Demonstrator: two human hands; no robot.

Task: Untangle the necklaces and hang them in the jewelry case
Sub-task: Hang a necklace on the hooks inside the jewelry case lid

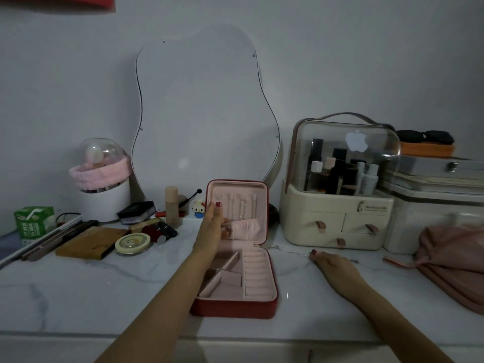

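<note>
Left hand [213, 226]: raised against the upright lid of the red zip-round jewelry case with pale pink lining [237, 307], fingers [218, 205] loosely extended beside the lid's hooks and over its gathered pink pocket [245, 227]; whether they pinch anything cannot be told. Right hand [332, 263]: resting on the white marble-patterned bench [78, 292] right of the case, fingers curled down onto a thin silver chain necklace [290, 251] that lies stretched out along the bench, apparently pressing or pinching it. Case: open, tray compartments and ring rolls showing nothing in them; faint chain-like lines seem to hang from the lid hooks, too dim to confirm. Judged progress: one necklace appears hung at most, one remains on the bench to be lifted and hooked. Surroundings: wavy frameless mirror [204, 106], cream cosmetics organiser with clear dome [337, 218], pink fabric pouch [450, 260], round tin [132, 243].
</note>
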